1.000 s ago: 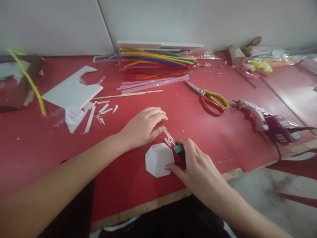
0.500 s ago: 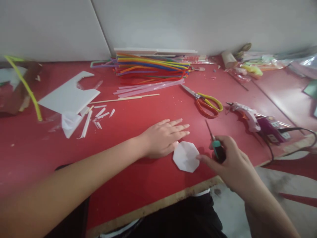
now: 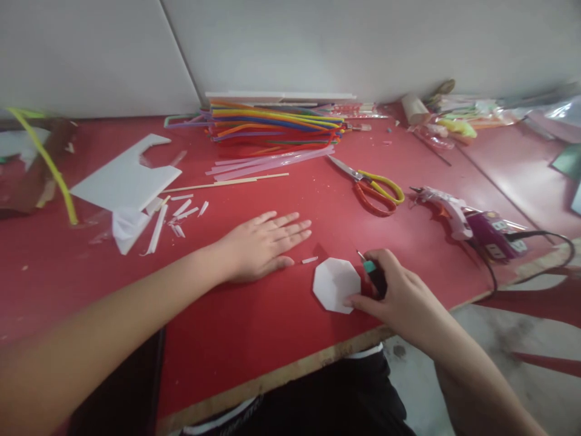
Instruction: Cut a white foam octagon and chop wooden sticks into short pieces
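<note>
A white octagonal foam piece (image 3: 336, 284) lies on the red table (image 3: 254, 327) near its front edge. My right hand (image 3: 399, 297) is closed round a craft knife (image 3: 373, 274) with a teal collar and dark handle, its fingertip touching the piece's right edge. My left hand (image 3: 263, 245) lies flat and open on the table to the left of the piece, fingers stretched out. A small white offcut (image 3: 309, 260) sits between my left hand and the piece.
A white foam sheet (image 3: 124, 177) with scraps lies at the left. Coloured straws (image 3: 276, 124) are piled at the back. Scissors (image 3: 374, 186) and a glue gun (image 3: 447, 206) with a cable lie to the right. A thin wooden stick (image 3: 227, 181) lies mid-table.
My left hand went from curled over the scraps to flat and open on the table. The white piece shifted right, and my right hand with the knife followed to its right edge.
</note>
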### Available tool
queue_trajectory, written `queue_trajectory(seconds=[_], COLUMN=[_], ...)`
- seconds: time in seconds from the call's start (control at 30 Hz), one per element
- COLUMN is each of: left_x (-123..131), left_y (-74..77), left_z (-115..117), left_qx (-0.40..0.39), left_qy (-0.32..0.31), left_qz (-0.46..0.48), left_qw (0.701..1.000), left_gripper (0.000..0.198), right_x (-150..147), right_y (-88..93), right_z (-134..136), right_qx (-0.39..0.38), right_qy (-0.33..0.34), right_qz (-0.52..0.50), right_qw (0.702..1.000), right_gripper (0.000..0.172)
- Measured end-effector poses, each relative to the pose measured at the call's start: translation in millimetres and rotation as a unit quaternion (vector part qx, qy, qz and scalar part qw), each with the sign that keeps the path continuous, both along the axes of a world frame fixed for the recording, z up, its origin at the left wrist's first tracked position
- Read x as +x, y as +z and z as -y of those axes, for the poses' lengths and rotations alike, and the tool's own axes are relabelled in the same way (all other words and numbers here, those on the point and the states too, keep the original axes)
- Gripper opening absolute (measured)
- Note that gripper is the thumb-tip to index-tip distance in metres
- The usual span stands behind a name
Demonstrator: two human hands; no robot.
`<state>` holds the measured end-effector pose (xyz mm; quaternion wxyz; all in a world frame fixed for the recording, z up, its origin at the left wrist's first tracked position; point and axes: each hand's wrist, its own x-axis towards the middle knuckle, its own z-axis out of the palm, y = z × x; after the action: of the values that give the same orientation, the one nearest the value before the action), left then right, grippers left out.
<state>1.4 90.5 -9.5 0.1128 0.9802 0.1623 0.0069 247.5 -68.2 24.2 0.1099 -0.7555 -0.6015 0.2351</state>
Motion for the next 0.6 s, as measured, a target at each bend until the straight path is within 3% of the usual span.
queue_trajectory(seconds=[0.17,0.3,0.37,0.43,0.53,0.6], left_x=[-52.4,-55.6,-45.4,-33.9,-22.5,-20.2], left_y=[1.3,10.2,15.2,18.2,17.4,14.4], left_z=[-12.1,-7.1,1.1,9.4,16.1,15.8], left_qx=[0.080,0.127,0.092,0.035,-0.019,-0.030], left_qy=[0.137,0.209,0.188,0.122,0.037,0.016], left_qz=[0.005,0.040,0.032,0.026,0.025,0.023], left_qw=[0.987,0.969,0.977,0.992,0.999,0.999], left_gripper=[0.055,0.054,0.051,0.052,0.053,0.051], right_x=[-18.8,-26.8,-27.6,-28.4,-31.8,-34.0], right_y=[3.5,5.5,3.8,1.5,0.1,0.6], right_z=[-9.6,-21.9,-28.5,-35.2,-45.5,-52.5], right_qx=[-0.014,-0.008,-0.001,0.010,0.024,0.034], right_qy=[0.061,0.094,0.103,0.108,0.116,0.132], right_qz=[-0.003,-0.010,-0.016,-0.025,-0.032,-0.031], right_qw=[0.998,0.996,0.995,0.994,0.992,0.990], right_gripper=[0.037,0.035,0.038,0.040,0.043,0.044])
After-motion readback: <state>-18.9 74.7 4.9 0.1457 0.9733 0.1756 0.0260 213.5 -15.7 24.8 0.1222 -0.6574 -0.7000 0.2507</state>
